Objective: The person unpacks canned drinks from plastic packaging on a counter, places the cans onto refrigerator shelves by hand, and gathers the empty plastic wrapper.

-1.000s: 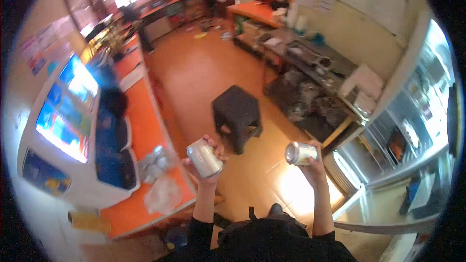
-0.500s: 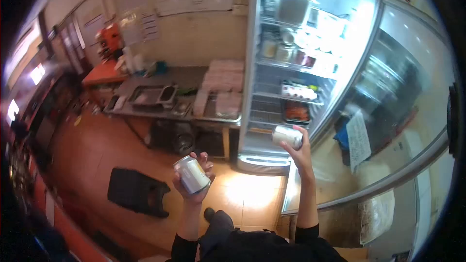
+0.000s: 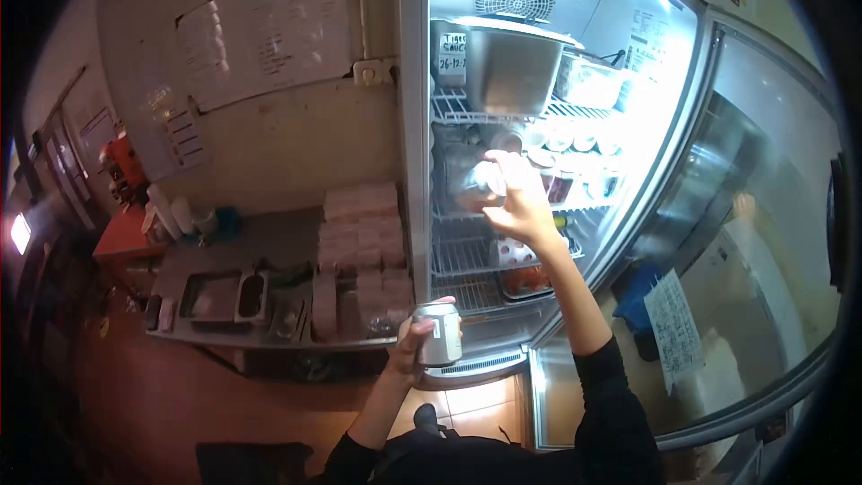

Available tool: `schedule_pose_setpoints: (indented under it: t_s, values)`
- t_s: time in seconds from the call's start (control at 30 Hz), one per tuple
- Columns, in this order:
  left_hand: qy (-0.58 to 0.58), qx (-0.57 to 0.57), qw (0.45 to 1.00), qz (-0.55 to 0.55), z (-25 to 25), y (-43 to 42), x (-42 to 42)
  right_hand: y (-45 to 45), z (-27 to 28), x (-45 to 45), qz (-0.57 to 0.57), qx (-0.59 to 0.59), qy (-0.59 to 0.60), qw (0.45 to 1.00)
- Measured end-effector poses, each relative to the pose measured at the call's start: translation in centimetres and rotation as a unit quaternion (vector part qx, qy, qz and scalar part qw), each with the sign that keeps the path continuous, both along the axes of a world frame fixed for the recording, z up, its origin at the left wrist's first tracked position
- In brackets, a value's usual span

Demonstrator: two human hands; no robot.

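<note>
My left hand (image 3: 413,348) is wrapped round a silver can (image 3: 440,334), held upright low in front of the open fridge (image 3: 415,126). Higher up, my right hand (image 3: 519,200) reaches inside the fridge at the level of the middle shelf, its fingers round a second can (image 3: 483,185), which is blurred and partly covered by them. Jars (image 3: 561,181) stand on that shelf just right of my right hand. Above is a large metal container (image 3: 512,72) on the upper shelf. A tray of red food (image 3: 525,281) lies lower down.
The glass fridge door (image 3: 709,216) stands open at the right, a handwritten sheet (image 3: 673,328) on it. On the left, a metal counter (image 3: 269,229) carries stacked pale packages (image 3: 364,229) and metal trays (image 3: 211,296). A black stool (image 3: 256,464) is on the floor at lower left.
The view has turned right toward the fridge and come closer. My right hand has moved up and into the fridge with its can. My left hand still holds the other can, now more upright.
</note>
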State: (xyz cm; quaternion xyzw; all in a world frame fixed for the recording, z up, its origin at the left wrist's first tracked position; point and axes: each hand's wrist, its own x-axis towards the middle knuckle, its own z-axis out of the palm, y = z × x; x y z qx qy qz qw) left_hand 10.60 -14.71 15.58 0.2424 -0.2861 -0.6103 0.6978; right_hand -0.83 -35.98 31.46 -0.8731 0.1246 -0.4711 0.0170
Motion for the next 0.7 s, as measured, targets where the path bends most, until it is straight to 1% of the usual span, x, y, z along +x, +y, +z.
schedule_pose_setpoints:
  t_s: [0.07, 0.1, 0.13, 0.2, 0.23, 0.27, 0.33, 0.4, 0.47, 0.5, 0.6, 0.7]
  values:
    - [-0.046, 0.034, 0.998, 0.014, 2.0, -1.5, 0.9, -0.8, 0.4, 1.2, -0.089, -0.039, 0.088, 0.991]
    - [-0.045, 0.037, 0.998, 0.007, 2.4, -2.3, 1.2, -1.4, 0.6, 2.1, -0.109, -0.048, 0.127, 0.985]
    - [-0.052, 0.050, 0.997, 0.013, 2.6, -2.9, 1.4, -1.8, 0.9, 2.5, -0.115, -0.041, 0.129, 0.984]
    - [-0.059, 0.067, 0.996, 0.014, 2.7, -4.0, 1.7, -2.4, 1.4, 3.0, -0.104, -0.058, 0.169, 0.978]
    - [-0.086, 0.054, 0.995, 0.022, 2.6, -4.4, 1.8, -3.3, 0.7, 3.1, -0.089, -0.106, 0.129, 0.982]
    - [-0.113, 0.041, 0.992, 0.032, 2.6, -4.8, 1.8, -3.8, 0.8, 3.2, -0.090, -0.103, 0.131, 0.982]
    - [-0.111, 0.051, 0.992, 0.032, 4.0, -5.2, 1.6, -3.9, 1.7, 3.2, -0.083, -0.131, 0.162, 0.974]
    - [-0.137, -0.007, 0.989, 0.058, 4.9, -6.0, 1.6, -4.0, 1.8, 3.1, -0.081, -0.135, 0.159, 0.975]
    - [-0.175, -0.023, 0.981, 0.083, 6.6, -6.7, 1.9, -4.1, 1.3, 3.1, -0.084, -0.140, 0.163, 0.973]
    - [-0.199, -0.036, 0.975, 0.096, 7.8, -6.9, 1.9, -4.2, 1.1, 3.0, -0.089, -0.163, 0.160, 0.969]
    - [-0.286, -0.107, 0.938, 0.165, 10.7, -8.0, 1.8, -4.3, 0.8, 2.8, -0.066, -0.136, 0.170, 0.974]
    - [-0.281, -0.145, 0.920, 0.233, 12.2, -9.7, 1.5, -4.2, 0.6, 2.0, -0.053, -0.136, 0.161, 0.976]
